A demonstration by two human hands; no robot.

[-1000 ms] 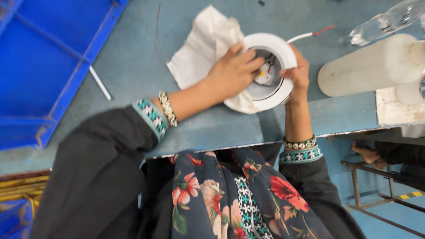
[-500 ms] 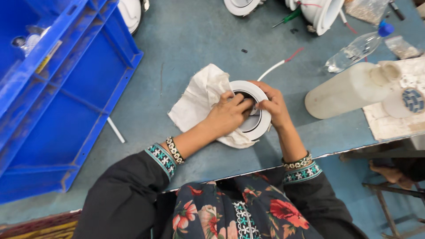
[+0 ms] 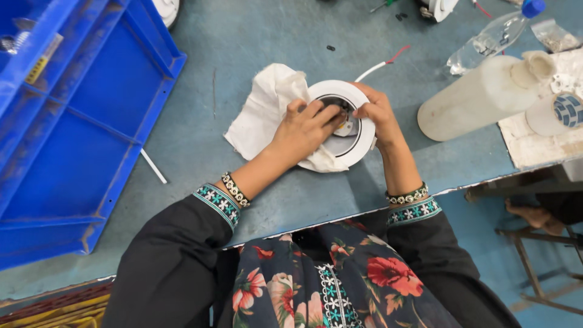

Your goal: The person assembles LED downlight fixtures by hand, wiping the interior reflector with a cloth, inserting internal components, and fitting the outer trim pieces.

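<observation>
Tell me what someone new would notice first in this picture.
At the centre, the left hand and right hand work on a round white light fitting lying on a white cloth on the grey-blue table. A big blue crate fills the left side, and a pale plastic bottle lies at right.

- One round white downlight housing (image 3: 355, 124) under the hands, with parts of two more at the far edge
- One crumpled white cloth (image 3: 264, 109)
- One large blue plastic crate (image 3: 67, 121) at left
- One clear plastic bottle with blue cap (image 3: 492, 42)
- One pale plastic jug lying on its side (image 3: 480, 100)
- Two hands: left hand (image 3: 303, 127), right hand (image 3: 376, 112)
</observation>
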